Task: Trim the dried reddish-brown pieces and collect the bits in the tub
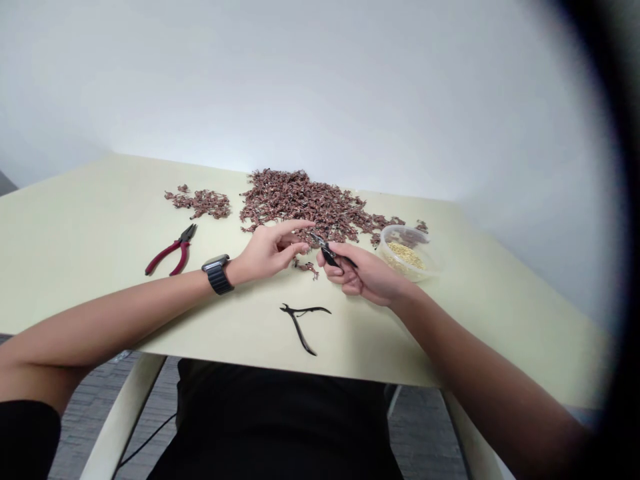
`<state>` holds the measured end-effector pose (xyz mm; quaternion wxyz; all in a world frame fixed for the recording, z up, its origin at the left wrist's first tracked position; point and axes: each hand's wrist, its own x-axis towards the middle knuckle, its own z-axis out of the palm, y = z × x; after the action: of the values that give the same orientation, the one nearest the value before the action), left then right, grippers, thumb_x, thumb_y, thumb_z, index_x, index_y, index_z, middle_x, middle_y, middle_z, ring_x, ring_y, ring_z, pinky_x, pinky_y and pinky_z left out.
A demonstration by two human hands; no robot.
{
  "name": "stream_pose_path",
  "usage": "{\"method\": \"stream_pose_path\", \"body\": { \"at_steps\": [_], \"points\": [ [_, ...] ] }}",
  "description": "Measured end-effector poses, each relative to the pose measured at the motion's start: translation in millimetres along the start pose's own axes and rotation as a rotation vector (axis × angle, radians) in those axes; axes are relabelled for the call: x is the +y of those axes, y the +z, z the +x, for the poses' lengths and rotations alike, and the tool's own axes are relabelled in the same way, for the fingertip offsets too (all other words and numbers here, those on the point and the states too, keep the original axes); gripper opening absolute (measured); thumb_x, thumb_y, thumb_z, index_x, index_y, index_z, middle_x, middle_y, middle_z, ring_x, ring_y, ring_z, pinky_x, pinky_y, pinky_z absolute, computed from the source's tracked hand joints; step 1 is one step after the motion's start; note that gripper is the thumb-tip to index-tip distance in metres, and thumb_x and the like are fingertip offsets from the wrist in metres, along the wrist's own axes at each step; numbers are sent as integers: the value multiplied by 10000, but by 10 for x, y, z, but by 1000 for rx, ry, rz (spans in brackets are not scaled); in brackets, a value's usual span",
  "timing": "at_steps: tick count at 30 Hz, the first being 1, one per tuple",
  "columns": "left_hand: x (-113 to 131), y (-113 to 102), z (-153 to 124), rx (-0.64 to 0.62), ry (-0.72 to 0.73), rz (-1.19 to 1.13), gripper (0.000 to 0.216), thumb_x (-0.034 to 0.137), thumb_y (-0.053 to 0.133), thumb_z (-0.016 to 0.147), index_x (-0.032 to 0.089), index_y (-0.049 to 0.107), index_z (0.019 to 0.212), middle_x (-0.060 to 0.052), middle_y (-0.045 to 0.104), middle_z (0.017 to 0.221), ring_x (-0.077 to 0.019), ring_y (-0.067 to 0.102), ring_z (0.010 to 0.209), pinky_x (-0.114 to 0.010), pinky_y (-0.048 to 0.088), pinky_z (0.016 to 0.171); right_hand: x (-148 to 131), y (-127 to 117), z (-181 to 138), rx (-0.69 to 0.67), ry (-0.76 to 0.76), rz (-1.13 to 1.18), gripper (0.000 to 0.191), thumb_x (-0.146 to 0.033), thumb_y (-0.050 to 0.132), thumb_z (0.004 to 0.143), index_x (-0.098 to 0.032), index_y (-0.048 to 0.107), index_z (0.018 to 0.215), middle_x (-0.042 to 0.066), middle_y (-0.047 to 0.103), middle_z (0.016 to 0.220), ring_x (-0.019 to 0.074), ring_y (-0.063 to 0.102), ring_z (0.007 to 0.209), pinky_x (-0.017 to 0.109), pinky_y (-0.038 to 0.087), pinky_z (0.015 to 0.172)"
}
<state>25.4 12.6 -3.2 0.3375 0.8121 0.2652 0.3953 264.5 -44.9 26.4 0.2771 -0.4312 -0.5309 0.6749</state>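
My right hand (pixel 367 270) is wrapped round small black-handled pliers (pixel 328 256), their metal jaws pointing up and to the left. Close to those jaws is my left hand (pixel 267 252), with index finger stretched out and thumb apart; no object shows between its fingers. Behind both hands spreads a big heap of small reddish-brown pieces (pixel 300 200), their exact kind too small to tell. A few similar loose pieces (pixel 306 267) lie just below the fingertips. Nearer to me, black cuticle nippers (pixel 295 320) rest on the table with handles spread.
Left of the heap is a smaller pile of brown pieces (pixel 203 203). Red-handled pliers (pixel 180 250) lie in front of it. A clear plastic bowl (pixel 386 248) holding small golden bits (pixel 407 255) stands beyond my right wrist. The pale table (pixel 90 267) meets a white wall.
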Motion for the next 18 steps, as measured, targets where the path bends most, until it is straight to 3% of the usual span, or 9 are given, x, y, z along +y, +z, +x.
{"method": "stream_pose_path", "body": {
  "at_steps": [3,6,10,12,14,18],
  "points": [
    [-66,-42,-2,22,152,263,433,313,646,973,215,657,1395,-100,787,1048,-102,638,679,-223,505,685,-53,-27,-19,-131,132,185,401,-587,495,964,-195,584,967,-45,250,722,123,89,592,237,36,450],
    [-51,-45,29,20,49,142,458,338,648,978,192,631,1412,-97,783,951,-98,608,604,-214,484,607,-18,-36,9,-57,83,122,408,-602,483,954,-208,587,977,-41,273,711,126,117,578,244,71,449],
    [33,-22,83,-40,-259,-331,558,413,685,960,121,567,1420,-79,741,804,-76,508,465,-197,408,449,102,-33,69,334,-265,-459,340,-551,499,981,-226,596,994,-6,468,749,142,336,599,276,257,526],
    [42,-21,99,-52,-337,-479,532,412,728,932,111,606,1353,-81,732,812,-63,493,472,-185,384,434,143,-48,86,452,-399,-787,298,-506,514,996,-221,598,1006,8,541,774,167,441,663,305,314,608],
    [21,-24,109,-52,-378,-576,485,387,759,910,105,644,1288,-81,726,814,-50,480,477,-174,359,429,161,-75,93,473,-452,-978,279,-478,496,1015,-216,591,1010,6,550,766,178,477,682,320,321,649],
    [-21,-26,118,-75,-419,-693,420,344,775,895,100,693,1227,-74,715,807,-31,447,468,-164,310,410,161,-129,99,425,-490,-1121,268,-451,475,1029,-209,591,1031,13,547,790,190,502,713,326,329,675]
  ]
}}
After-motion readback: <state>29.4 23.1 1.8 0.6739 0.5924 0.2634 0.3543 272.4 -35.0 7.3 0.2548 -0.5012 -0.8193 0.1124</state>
